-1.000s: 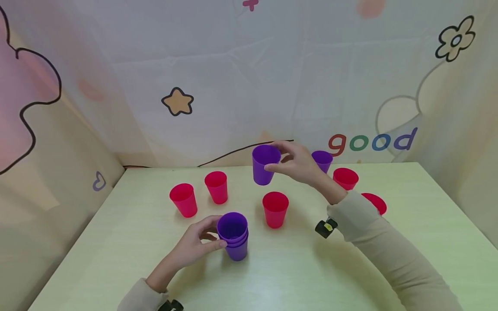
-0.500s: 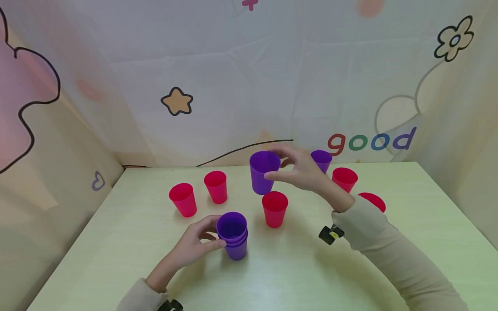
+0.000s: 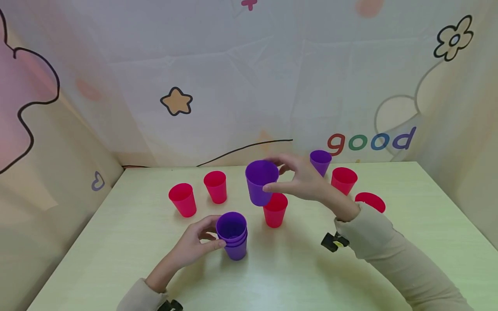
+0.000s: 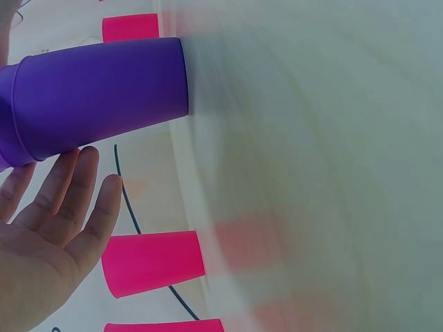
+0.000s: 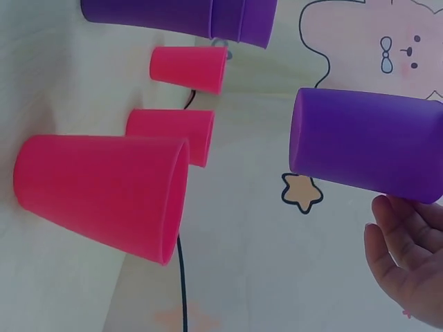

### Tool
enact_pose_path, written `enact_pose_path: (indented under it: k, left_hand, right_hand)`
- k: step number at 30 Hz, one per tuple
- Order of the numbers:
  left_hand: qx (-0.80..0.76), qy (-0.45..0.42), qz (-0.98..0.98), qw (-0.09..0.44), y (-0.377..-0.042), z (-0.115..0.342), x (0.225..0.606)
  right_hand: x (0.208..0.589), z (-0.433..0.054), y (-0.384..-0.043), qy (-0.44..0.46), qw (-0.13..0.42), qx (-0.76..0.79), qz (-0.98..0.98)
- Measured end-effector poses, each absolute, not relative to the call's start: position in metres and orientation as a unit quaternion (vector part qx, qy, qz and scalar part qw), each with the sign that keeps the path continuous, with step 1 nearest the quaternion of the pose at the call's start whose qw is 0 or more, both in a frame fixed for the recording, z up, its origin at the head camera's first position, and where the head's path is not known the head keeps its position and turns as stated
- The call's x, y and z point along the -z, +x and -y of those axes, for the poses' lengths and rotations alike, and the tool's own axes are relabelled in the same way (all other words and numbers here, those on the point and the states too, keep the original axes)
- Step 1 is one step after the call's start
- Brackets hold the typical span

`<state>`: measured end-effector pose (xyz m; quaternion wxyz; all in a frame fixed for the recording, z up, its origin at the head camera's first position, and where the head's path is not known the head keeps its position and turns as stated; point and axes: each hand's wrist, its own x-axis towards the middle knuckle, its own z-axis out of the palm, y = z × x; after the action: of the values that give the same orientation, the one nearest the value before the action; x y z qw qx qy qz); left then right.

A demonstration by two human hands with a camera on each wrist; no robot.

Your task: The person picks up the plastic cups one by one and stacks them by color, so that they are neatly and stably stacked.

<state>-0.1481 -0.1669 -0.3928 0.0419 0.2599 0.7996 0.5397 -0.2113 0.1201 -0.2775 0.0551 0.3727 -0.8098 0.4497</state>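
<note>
A stack of nested purple cups [image 3: 236,250] stands upright on the table, and my left hand [image 3: 191,244] holds it near the rim between thumb and fingers. In the left wrist view the purple stack [image 4: 104,97] has its base on the tabletop. My right hand [image 3: 303,179] pinches a single purple cup [image 3: 257,185] by its upper side, thumb in front and fingers behind. That cup is in the air, upright, and overlaps a red cup [image 3: 275,214] in the head view. The right wrist view shows the lifted purple cup [image 5: 363,142] apart from the tabletop.
Two red cups stand at the left, one nearer [image 3: 183,201] and one farther [image 3: 215,188]. Behind my right arm are another purple cup [image 3: 320,162] and two red cups, one farther [image 3: 344,180] and one partly hidden [image 3: 371,201]. A printed cloth [image 3: 233,86] hangs behind the table [image 3: 288,276].
My right hand has come down and toward me with its purple cup, which now overlaps the middle red cup in the head view. My left hand and the stack have stayed put.
</note>
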Motion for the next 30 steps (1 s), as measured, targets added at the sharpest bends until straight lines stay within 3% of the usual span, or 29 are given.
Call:
enact_pose_path:
  k: [19,30]
  left_hand:
    - [-0.538,0.259,-0.801,0.039,-0.148,0.166,0.392]
    - [-0.535,0.257,-0.804,0.039,-0.147,0.166,0.391]
  right_hand:
    - [0.269,-0.106,-0.196,0.462,0.065,-0.441,0.766]
    - [0.272,-0.096,-0.194,0.47,0.049,-0.443,0.762]
